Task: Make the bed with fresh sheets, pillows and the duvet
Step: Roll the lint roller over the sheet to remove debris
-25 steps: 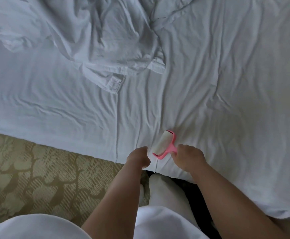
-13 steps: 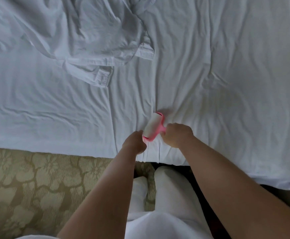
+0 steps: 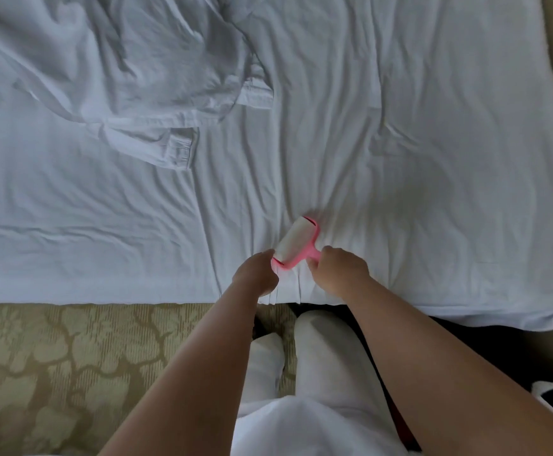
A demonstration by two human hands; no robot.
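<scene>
Two hands [image 3: 258, 274] [image 3: 337, 274], one lint roller [image 3: 296, 243], one sheet [image 3: 400, 143]

Your right hand [image 3: 337, 274] grips the pink lint roller [image 3: 296, 243] at lower centre on the white sheet [image 3: 433, 159]; your left hand [image 3: 257, 274] pinches the sheet beside it. A crumpled duvet [image 3: 120, 60] lies upper left.

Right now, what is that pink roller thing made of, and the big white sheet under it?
The lint roller: its pink frame looks like smooth plastic, its white drum probably sticky paper. The sheet: soft matte woven cloth, likely cotton, since it creases.
</scene>
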